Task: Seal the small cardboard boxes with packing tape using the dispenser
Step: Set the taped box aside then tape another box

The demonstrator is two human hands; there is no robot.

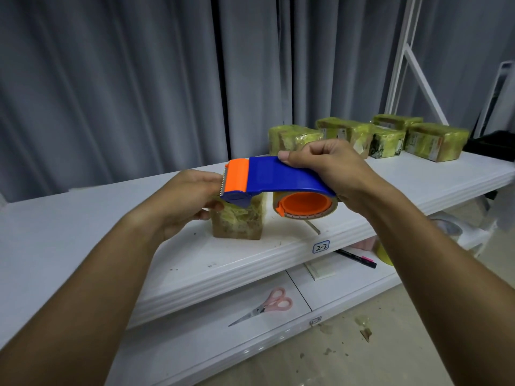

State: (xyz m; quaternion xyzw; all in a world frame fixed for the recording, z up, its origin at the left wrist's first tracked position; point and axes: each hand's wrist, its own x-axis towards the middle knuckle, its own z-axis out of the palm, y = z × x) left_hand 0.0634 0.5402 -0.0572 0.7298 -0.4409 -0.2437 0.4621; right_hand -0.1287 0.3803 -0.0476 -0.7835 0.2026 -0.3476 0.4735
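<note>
While gripped by right hand [328, 168], dispenser [278, 176] lengthwise left-right, blade leftward

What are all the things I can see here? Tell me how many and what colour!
tape dispenser: one, blue and orange, held above the upper shelf
small box: one, tape-wrapped yellowish, under the dispenser
wrapped boxes: about five, yellowish, back right of the shelf
shelf: white, labelled 2-2
scissors: one, pink-handled, lower shelf
marker: one, black, lower shelf
curtain: grey, behind
left hand: holds the small box
right hand: grips the dispenser
</note>
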